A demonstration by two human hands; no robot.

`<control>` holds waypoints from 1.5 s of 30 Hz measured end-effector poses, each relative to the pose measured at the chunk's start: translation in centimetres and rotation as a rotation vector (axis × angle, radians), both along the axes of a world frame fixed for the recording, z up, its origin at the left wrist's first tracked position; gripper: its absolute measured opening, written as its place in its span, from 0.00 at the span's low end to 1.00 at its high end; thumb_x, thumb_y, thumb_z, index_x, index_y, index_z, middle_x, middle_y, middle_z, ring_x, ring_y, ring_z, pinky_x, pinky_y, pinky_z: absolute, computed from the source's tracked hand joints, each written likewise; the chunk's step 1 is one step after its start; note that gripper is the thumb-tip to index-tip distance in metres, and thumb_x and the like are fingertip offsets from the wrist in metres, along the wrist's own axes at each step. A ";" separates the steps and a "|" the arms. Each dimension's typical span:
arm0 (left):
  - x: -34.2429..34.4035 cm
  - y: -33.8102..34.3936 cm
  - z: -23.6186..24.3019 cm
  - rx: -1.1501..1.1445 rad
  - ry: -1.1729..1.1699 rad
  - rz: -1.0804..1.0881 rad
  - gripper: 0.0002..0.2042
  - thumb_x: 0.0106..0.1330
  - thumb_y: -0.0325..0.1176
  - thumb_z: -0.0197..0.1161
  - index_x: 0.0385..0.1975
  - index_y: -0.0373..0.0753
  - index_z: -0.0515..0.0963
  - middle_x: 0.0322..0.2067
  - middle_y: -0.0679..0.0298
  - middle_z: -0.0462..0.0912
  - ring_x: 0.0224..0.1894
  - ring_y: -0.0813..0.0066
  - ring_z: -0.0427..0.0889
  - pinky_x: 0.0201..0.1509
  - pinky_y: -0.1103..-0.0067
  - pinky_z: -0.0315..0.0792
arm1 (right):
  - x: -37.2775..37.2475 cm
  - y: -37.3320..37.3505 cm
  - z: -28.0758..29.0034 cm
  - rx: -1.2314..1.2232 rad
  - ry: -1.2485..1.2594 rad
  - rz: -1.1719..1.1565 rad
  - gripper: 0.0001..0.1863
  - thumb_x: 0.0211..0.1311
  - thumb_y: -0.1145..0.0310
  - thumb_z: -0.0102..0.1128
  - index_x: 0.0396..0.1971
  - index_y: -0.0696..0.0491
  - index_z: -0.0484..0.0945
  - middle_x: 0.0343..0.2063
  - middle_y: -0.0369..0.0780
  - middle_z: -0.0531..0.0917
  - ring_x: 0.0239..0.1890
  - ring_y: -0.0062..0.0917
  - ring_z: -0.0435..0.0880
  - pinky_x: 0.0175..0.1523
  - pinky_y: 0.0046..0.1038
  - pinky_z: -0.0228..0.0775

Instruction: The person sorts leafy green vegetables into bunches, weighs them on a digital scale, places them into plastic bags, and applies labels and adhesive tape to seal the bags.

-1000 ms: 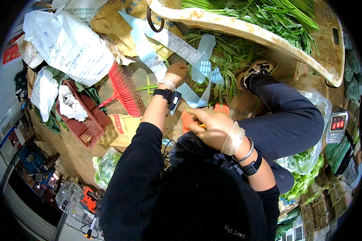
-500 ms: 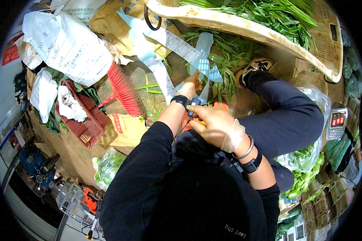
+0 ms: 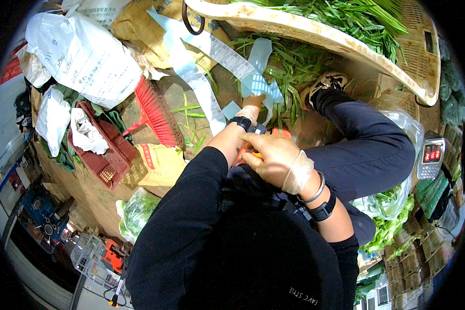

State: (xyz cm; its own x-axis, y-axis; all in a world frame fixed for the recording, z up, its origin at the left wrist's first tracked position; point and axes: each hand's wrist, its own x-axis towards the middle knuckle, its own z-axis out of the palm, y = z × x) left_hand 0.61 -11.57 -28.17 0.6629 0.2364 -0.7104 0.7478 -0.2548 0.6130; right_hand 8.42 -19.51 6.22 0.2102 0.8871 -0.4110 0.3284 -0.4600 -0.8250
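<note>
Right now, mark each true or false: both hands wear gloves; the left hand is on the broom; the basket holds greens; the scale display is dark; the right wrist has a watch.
1. Both hands wear gloves: true, the left hand and right hand do.
2. Left hand on the broom: false, it reaches the pale blue strip by the greens.
3. Basket holds greens: true.
4. Scale display dark: false, red digits glow.
5. Right wrist has a watch: true.
</note>
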 end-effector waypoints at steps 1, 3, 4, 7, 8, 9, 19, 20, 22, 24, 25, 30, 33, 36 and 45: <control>0.1 0.3 1.0 0.091 -0.004 -0.172 0.14 0.60 0.43 0.55 0.34 0.37 0.73 0.20 0.64 0.75 0.20 0.73 0.74 0.23 0.77 0.67 | 0.0 0.1 0.0 0.002 -0.001 0.008 0.16 0.56 0.62 0.48 0.37 0.59 0.73 0.24 0.52 0.79 0.28 0.43 0.79 0.34 0.41 0.71; -0.3 0.6 0.5 0.164 0.000 -0.289 0.14 0.60 0.43 0.57 0.33 0.37 0.74 0.21 0.64 0.76 0.22 0.73 0.76 0.24 0.77 0.69 | 0.0 0.1 0.0 -0.001 0.004 0.012 0.16 0.56 0.62 0.48 0.37 0.59 0.73 0.23 0.52 0.79 0.28 0.44 0.79 0.33 0.41 0.71; -0.4 0.7 0.4 0.200 0.001 -0.344 0.13 0.60 0.42 0.57 0.33 0.36 0.74 0.21 0.63 0.76 0.23 0.73 0.77 0.24 0.77 0.70 | 0.0 0.1 0.0 -0.002 0.006 0.018 0.16 0.56 0.62 0.48 0.37 0.59 0.73 0.23 0.52 0.79 0.28 0.44 0.79 0.33 0.41 0.71; -0.3 0.3 -0.3 -0.361 0.347 0.579 0.12 0.58 0.40 0.60 0.29 0.36 0.75 0.23 0.63 0.77 0.22 0.74 0.77 0.23 0.79 0.70 | 0.4 0.7 0.8 -0.166 0.082 0.090 0.19 0.55 0.64 0.52 0.46 0.56 0.71 0.34 0.50 0.78 0.37 0.43 0.77 0.42 0.36 0.69; -0.5 0.3 -0.8 -0.361 0.354 0.582 0.12 0.58 0.40 0.61 0.28 0.36 0.75 0.23 0.63 0.77 0.22 0.74 0.77 0.23 0.80 0.70 | 0.4 0.7 0.8 -0.169 0.081 0.097 0.19 0.55 0.64 0.52 0.46 0.56 0.71 0.34 0.50 0.79 0.37 0.43 0.77 0.42 0.36 0.69; -0.7 0.4 -1.1 -0.361 0.361 0.585 0.12 0.57 0.39 0.62 0.27 0.36 0.75 0.23 0.64 0.77 0.22 0.75 0.77 0.22 0.80 0.70 | 0.4 0.7 0.7 -0.172 0.081 0.105 0.19 0.55 0.64 0.51 0.46 0.56 0.71 0.34 0.50 0.79 0.37 0.43 0.77 0.42 0.36 0.69; -2.2 1.0 -1.1 -0.395 0.308 0.636 0.16 0.56 0.44 0.61 0.22 0.34 0.77 0.18 0.63 0.78 0.18 0.75 0.75 0.22 0.78 0.69 | -0.3 0.3 0.4 -0.044 0.023 0.030 0.14 0.54 0.62 0.48 0.31 0.59 0.72 0.21 0.51 0.78 0.27 0.44 0.79 0.33 0.42 0.70; -2.3 1.2 -1.2 -0.383 0.317 0.640 0.17 0.55 0.45 0.61 0.22 0.34 0.77 0.18 0.63 0.78 0.18 0.75 0.75 0.22 0.78 0.69 | -0.3 0.3 0.6 -0.070 0.031 0.048 0.15 0.54 0.62 0.50 0.36 0.58 0.72 0.25 0.51 0.78 0.31 0.44 0.79 0.36 0.40 0.70; -2.2 1.6 -1.0 -0.362 0.332 0.627 0.18 0.54 0.47 0.62 0.22 0.34 0.77 0.18 0.62 0.78 0.18 0.75 0.74 0.23 0.78 0.68 | -0.2 0.4 0.9 -0.127 0.040 0.066 0.19 0.54 0.63 0.52 0.46 0.55 0.72 0.33 0.50 0.79 0.37 0.43 0.78 0.41 0.37 0.69; -0.4 1.0 2.7 -0.300 0.255 0.528 0.16 0.55 0.46 0.62 0.21 0.37 0.73 0.17 0.64 0.72 0.18 0.76 0.69 0.24 0.79 0.65 | 0.1 -0.3 0.7 -0.141 0.074 0.009 0.18 0.54 0.64 0.52 0.44 0.54 0.72 0.31 0.50 0.79 0.36 0.43 0.78 0.41 0.36 0.69; 0.2 1.6 4.7 -0.314 0.314 0.374 0.15 0.56 0.46 0.61 0.24 0.38 0.75 0.21 0.63 0.74 0.20 0.76 0.70 0.27 0.81 0.67 | 0.2 -1.0 0.6 -0.152 0.087 -0.026 0.17 0.54 0.64 0.52 0.44 0.54 0.72 0.31 0.49 0.79 0.36 0.43 0.78 0.40 0.36 0.70; -6.2 6.8 -1.5 0.234 -0.251 -0.686 0.13 0.59 0.41 0.57 0.28 0.35 0.74 0.19 0.64 0.74 0.19 0.73 0.68 0.24 0.75 0.63 | 1.5 -6.6 5.4 0.141 0.281 -0.190 0.18 0.57 0.64 0.54 0.46 0.55 0.72 0.33 0.44 0.81 0.37 0.35 0.80 0.43 0.31 0.71; -1.5 8.0 10.9 -0.284 0.035 -0.089 0.08 0.62 0.35 0.55 0.28 0.36 0.74 0.20 0.68 0.75 0.18 0.77 0.64 0.22 0.76 0.61 | 2.4 -16.1 8.1 0.310 0.575 -0.634 0.16 0.62 0.67 0.52 0.47 0.58 0.72 0.37 0.40 0.81 0.39 0.23 0.80 0.46 0.24 0.71; 2.5 8.8 21.0 -0.343 -0.177 0.202 0.12 0.63 0.39 0.55 0.34 0.35 0.76 0.26 0.66 0.78 0.26 0.79 0.72 0.32 0.82 0.67 | 1.3 -24.7 5.7 0.448 0.573 -1.187 0.15 0.62 0.68 0.53 0.45 0.61 0.73 0.36 0.40 0.80 0.38 0.21 0.79 0.46 0.21 0.71; 14.5 -8.2 46.8 -0.253 -0.955 -0.415 0.11 0.62 0.26 0.47 0.37 0.30 0.76 0.33 0.60 0.79 0.37 0.73 0.76 0.46 0.79 0.68 | -2.2 -45.5 2.1 0.051 -0.300 -1.754 0.15 0.59 0.67 0.54 0.44 0.58 0.74 0.34 0.39 0.81 0.34 0.21 0.78 0.43 0.22 0.70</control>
State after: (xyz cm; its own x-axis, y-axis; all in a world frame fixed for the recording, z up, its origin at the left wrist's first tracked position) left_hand 15.09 -19.77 18.66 0.9648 -0.2171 0.1482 -0.1854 -0.1620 0.9692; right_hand 6.24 -64.98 8.29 0.8879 -0.4288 -0.1665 -0.3447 -0.3808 -0.8580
